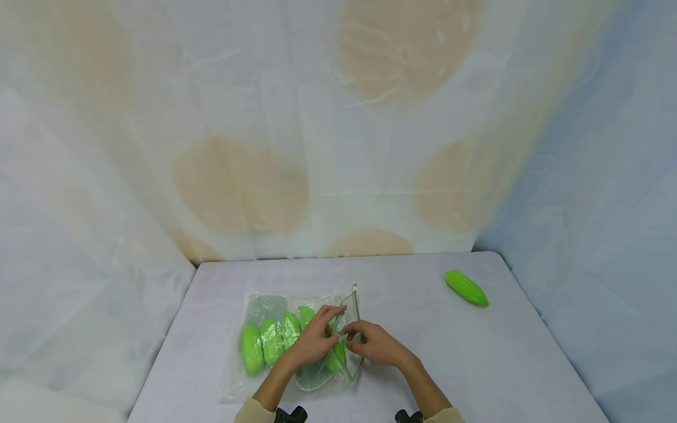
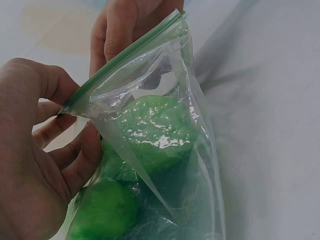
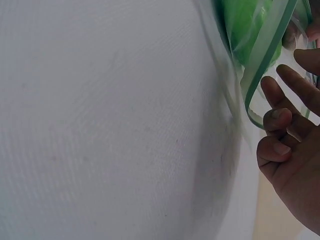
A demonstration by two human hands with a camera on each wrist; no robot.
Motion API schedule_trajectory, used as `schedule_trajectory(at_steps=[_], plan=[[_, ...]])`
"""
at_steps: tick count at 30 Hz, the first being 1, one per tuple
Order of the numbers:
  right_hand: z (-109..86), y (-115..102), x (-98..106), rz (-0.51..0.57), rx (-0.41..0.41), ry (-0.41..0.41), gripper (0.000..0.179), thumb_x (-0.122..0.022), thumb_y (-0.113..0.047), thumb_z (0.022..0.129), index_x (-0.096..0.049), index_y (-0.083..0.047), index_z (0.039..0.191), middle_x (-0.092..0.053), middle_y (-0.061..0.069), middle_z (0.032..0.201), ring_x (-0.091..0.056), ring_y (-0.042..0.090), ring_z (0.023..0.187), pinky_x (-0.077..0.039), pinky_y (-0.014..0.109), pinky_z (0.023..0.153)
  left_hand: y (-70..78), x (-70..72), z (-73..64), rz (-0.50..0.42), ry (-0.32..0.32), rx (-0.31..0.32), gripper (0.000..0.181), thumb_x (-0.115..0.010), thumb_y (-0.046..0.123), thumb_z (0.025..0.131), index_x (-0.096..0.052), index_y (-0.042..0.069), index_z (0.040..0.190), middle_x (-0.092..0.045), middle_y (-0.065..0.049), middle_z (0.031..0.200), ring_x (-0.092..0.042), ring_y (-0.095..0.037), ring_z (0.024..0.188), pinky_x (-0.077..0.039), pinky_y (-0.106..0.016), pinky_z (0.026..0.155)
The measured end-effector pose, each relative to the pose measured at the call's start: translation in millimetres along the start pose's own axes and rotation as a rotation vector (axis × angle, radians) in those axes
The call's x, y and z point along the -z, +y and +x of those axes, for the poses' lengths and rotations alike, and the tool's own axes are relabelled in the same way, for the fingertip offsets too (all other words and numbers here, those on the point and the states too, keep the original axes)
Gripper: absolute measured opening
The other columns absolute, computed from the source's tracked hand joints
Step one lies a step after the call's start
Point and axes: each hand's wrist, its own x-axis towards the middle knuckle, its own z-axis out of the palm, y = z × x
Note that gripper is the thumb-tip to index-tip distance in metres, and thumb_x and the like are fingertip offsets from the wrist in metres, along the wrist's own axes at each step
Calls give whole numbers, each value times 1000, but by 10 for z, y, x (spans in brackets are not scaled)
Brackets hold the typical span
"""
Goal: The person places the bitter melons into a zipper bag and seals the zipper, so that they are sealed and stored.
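A clear zip bag (image 1: 230, 376) with a green zip strip lies on the table, its mouth toward the right. Inside are several green, cucumber-shaped vegetables (image 1: 251, 349), most of them side by side; another vegetable (image 1: 335, 358) is near the mouth. My left hand (image 1: 315, 339) pinches the bag's edge by the zip strip (image 2: 125, 57), fingers curled over the film. At the mouth, my right hand (image 1: 376, 343) has its fingers loosely bent beside the green strip (image 3: 272, 52), with nothing held between them.
One loose green ridged vegetable (image 1: 467, 288) lies at the back right of the white table (image 1: 449, 376). Patterned cloth (image 1: 328, 176) hangs behind the table, and a pale cloth (image 1: 597, 247) runs along its right side.
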Motion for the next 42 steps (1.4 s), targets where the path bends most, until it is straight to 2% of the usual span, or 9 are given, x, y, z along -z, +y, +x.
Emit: schedule_trajectory(at_steps=[9, 19, 26, 42], plan=[[-3, 19, 33, -14, -10, 22, 31, -62, -27, 98, -67, -18, 127, -66, -9, 104, -59, 12, 91, -48, 29, 76, -3, -6, 0, 2, -3, 16, 71, -60, 2, 88, -43, 28, 153, -47, 2, 139, -51, -8, 78, -48, -23, 61], [-64, 31, 153, -51, -2, 56, 30, -59, -22, 100, -67, -14, 127, -66, -2, 107, -57, 10, 81, -48, 27, 69, 31, 2, -13, -6, -4, 8, 71, -58, 0, 88, -42, 25, 153, -47, 2, 139, -51, -8, 78, -48, -24, 63], [-112, 83, 274, -46, -15, 93, 32, -60, -21, 99, -65, -11, 130, -67, 4, 111, -57, 14, 83, -48, 28, 67, 28, 4, -13, -1, 9, 2, 72, -59, -1, 86, -44, 23, 152, -48, 0, 137, -52, -9, 79, -48, -24, 65], [-305, 240, 645, -43, -94, 195, 31, -65, -24, 98, -66, -11, 126, -66, 1, 106, -56, 19, 84, -47, 28, 68, 21, 3, -10, 0, 12, -6, 73, -59, -1, 86, -43, 23, 153, -48, 1, 138, -52, -9, 79, -48, -24, 65]])
